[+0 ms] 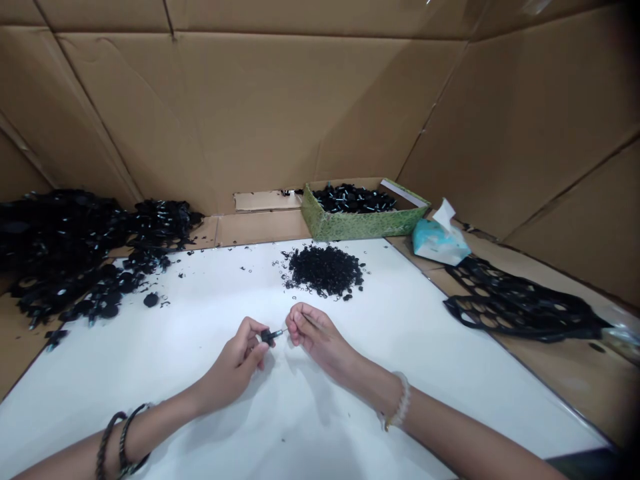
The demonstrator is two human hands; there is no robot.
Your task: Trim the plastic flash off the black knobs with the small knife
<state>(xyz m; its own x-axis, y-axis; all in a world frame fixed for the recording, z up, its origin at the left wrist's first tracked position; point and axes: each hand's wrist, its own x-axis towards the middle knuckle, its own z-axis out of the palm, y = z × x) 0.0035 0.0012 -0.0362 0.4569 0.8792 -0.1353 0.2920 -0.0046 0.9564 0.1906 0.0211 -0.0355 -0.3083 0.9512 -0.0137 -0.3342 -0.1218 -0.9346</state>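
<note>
My left hand (pixel 245 353) is closed on a small black-headed bolt (pixel 271 335), pinched between thumb and fingers. Its bright metal shank points right, towards my other hand. In my right hand (pixel 313 333), also closed, is a thin pick-like tool (pixel 285 330), whose fine tip reaches the end of the shank; whether they touch I cannot tell. Most of the tool is hidden by the fingers. Just beyond both hands lies a heap of small black rings and bits (pixel 327 270) on the white board (pixel 210 373).
A big pile of black-headed bolts (pixel 65 247) spreads across the left side. At the back stands a green box (pixel 370 225) holding more black parts with metal shanks. To the right are a tissue pack (pixel 440 241) and black perforated sheets (pixel 525 300). Cardboard walls (pixel 320 100) enclose the table.
</note>
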